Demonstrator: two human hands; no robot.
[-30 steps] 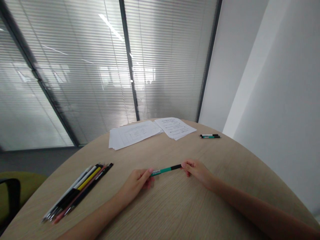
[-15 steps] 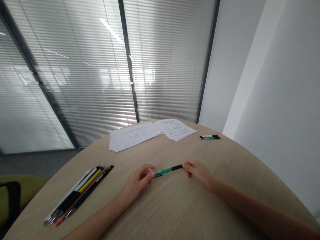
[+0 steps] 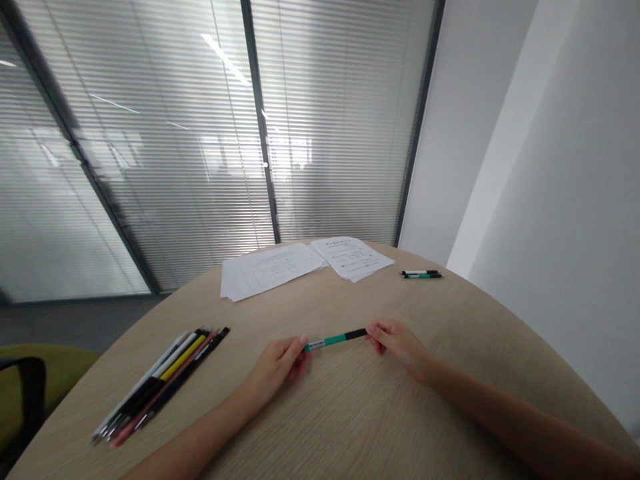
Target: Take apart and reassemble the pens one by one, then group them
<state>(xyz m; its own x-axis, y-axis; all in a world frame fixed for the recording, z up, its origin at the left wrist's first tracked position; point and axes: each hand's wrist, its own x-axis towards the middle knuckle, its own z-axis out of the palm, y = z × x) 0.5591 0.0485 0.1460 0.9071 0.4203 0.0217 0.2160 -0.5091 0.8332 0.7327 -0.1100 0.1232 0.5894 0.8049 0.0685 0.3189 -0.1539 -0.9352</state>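
A green and black pen stretches between my two hands, just over the wooden table. My left hand pinches its green end, thumb on top and fingers curled beneath. At the black end, the thumb and fingertips of my right hand are closed on the pen. A pale label shows on the barrel close to my left thumb. Both tips are hidden in my fingers.
Left of my left arm lies a bundle of pens and pencils. White printed sheets and more sheets rest at the far edge. Two pens lie at the far right. A chair stands beyond the table's left edge.
My left fingers, extended before, have curled under the pen's green end. The pen has rolled, so its pale label faces up where the clip was seen. My right hand keeps its hold.
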